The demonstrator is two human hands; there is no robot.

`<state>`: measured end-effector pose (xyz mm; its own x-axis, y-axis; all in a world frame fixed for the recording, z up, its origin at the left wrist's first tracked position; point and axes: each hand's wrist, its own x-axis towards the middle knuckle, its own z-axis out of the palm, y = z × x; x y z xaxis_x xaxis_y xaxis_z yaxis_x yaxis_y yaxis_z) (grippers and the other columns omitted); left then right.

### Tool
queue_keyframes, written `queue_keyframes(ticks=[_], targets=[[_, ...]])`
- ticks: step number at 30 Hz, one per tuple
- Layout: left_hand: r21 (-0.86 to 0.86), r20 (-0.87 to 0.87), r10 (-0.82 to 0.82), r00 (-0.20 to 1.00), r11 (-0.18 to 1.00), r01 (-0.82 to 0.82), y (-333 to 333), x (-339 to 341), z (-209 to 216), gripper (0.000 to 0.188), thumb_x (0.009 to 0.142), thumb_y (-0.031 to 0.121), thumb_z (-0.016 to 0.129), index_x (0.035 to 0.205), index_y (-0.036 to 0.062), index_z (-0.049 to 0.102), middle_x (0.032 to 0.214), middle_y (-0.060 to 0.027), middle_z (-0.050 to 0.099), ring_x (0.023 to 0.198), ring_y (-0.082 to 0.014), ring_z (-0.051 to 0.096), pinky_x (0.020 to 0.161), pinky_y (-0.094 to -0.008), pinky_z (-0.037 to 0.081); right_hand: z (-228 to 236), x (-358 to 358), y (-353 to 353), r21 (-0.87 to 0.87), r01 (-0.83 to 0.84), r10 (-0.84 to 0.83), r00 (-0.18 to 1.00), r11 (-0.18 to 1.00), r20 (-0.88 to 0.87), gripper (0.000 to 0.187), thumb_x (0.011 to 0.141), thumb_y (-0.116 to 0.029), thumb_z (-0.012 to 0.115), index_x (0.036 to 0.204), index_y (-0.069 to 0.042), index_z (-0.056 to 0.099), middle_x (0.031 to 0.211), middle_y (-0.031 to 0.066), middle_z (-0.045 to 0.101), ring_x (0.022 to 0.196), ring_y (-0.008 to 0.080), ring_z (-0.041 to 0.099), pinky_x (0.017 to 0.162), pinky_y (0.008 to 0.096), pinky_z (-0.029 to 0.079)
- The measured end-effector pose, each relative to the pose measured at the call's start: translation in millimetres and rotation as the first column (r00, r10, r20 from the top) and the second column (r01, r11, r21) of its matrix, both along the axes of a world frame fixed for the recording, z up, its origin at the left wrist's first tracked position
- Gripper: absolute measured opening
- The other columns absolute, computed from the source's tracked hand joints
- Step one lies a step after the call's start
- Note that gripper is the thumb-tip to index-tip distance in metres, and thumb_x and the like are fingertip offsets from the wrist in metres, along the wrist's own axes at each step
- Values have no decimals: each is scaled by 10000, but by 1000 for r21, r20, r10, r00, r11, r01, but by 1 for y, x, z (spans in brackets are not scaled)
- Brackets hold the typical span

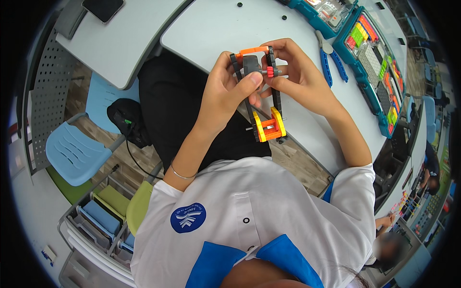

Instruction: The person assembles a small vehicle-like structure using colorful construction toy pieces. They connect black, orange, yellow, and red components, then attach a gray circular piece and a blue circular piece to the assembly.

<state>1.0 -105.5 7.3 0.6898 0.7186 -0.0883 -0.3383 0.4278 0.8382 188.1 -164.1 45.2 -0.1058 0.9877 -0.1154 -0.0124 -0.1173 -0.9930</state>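
Between my two hands, over the near edge of the white table, is a building-set frame (pixel 276 102) of black beams with an orange bar across its far end. Yellow and orange pieces (pixel 270 126) close its near end, with grey axles sticking out. My left hand (pixel 229 86) is closed round the left beam, its thumb on a dark grey block (pixel 250 64). On the other side my right hand (pixel 298 79) grips the right beam beside a small red gear (pixel 270 71) on an axle. Some fingertips are hidden behind the frame.
Blue-handled pliers (pixel 331 62) lie right of my hands, beside a teal case (pixel 384 126) of colourful pieces. Two small black parts (pixel 284 18) are at the far side. A phone (pixel 103 8) rests on the left table. Blue chairs (pixel 77 151) stand left; another person is far right.
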Motion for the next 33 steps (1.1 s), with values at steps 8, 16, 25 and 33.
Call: queue_keyframes(ticks=[8, 16, 25, 33], targets=[[38, -2, 45, 999, 998, -45, -3, -1, 3, 373, 951, 195, 654, 1173, -34, 463, 971, -135, 620, 666, -118, 632, 655, -267, 555, -4, 7, 3, -34, -30, 26, 991, 999, -133, 525, 897, -9, 656, 1362, -4, 412, 1224, 134, 549, 1022, 220, 677, 899, 363, 567], [-2, 80, 54, 995, 999, -54, -6, -4, 7, 392, 944, 211, 666, 1181, -45, 487, 943, -130, 637, 654, -108, 604, 728, -327, 598, -6, 25, 8, -197, -231, 136, 906, 953, -402, 505, 918, -232, 731, 1307, 22, 533, 1265, 134, 584, 1067, 182, 648, 1014, 394, 492], [96, -67, 3, 998, 995, 3, -7, -11, 16, 481, 961, 294, 613, 1282, -51, 511, 1014, -125, 673, 773, -143, 653, 661, -237, 495, -20, 26, 9, -13, -252, 227, 889, 968, -399, 459, 925, -148, 716, 1297, 36, 520, 1219, 106, 590, 1032, 198, 661, 979, 372, 509], [27, -34, 17, 999, 1000, -16, -7, -11, 7, 451, 961, 168, 664, 1263, -50, 409, 1063, -148, 657, 920, -171, 693, 778, -259, 557, -11, 16, 6, -5, -174, 165, 940, 985, -299, 302, 948, -49, 654, 1206, 36, 523, 1086, 64, 566, 981, 188, 669, 926, 350, 526]])
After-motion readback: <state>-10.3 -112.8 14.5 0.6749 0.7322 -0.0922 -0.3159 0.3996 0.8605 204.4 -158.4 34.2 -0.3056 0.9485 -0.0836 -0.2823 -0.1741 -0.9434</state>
